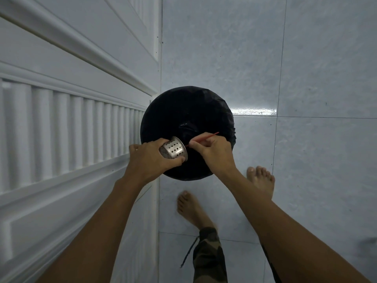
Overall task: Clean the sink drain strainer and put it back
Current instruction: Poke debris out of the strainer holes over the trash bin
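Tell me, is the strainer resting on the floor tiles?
No, the left hand holds the strainer up over the black-lined bin while the right hand pokes it with a thin red stick.

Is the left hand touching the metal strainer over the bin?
Touching. The head view shows the left hand wrapped around the perforated strainer, fingers over its top and thumb beneath its rim.

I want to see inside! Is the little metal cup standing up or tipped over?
Tipped. The left hand holds the strainer sideways over the black-lined bin, its holed wall facing up.
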### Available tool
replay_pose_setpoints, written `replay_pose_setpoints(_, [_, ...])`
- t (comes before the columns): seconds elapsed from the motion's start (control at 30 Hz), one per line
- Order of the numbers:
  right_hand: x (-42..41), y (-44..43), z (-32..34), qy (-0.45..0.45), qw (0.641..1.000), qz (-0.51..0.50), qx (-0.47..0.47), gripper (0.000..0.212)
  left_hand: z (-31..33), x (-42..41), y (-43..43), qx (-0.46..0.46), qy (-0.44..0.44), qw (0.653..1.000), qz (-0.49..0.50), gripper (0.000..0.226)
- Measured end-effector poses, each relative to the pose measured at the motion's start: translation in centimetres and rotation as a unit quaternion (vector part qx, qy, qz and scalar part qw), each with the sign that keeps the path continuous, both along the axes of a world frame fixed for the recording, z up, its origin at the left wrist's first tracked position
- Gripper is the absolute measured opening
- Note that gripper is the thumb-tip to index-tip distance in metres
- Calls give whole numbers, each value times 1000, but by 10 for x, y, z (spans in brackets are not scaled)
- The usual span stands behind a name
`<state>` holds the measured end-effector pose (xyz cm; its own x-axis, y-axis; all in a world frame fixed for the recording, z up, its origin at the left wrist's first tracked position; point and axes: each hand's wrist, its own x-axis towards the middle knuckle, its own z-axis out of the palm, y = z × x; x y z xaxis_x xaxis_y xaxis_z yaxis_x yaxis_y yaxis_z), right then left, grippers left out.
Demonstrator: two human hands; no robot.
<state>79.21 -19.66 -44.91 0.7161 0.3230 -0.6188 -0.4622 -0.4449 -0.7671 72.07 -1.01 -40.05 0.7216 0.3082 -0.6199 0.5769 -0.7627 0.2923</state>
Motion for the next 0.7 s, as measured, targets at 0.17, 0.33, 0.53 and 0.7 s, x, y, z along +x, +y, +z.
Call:
replay_pose_setpoints(0.17, [2, 1, 3, 92, 991, -5, 94, 5, 1, 3, 5, -28, -17, 999, 25, 63])
replay_pose_setpoints(0.33, [3, 8, 0, 41, 998, -55, 10, 8, 3, 8, 2, -46, -32, 998, 33, 70])
replay_pose_setpoints(0.53, [9, 0, 2, 238, 961, -35, 137, 11, 7, 11, 6, -53, -33, 998, 27, 82])
replay_pose_setpoints(0.7, [15, -5, -4, 116, 991, 0, 61, 7, 11, 6, 7, -74, -15, 997, 7, 86])
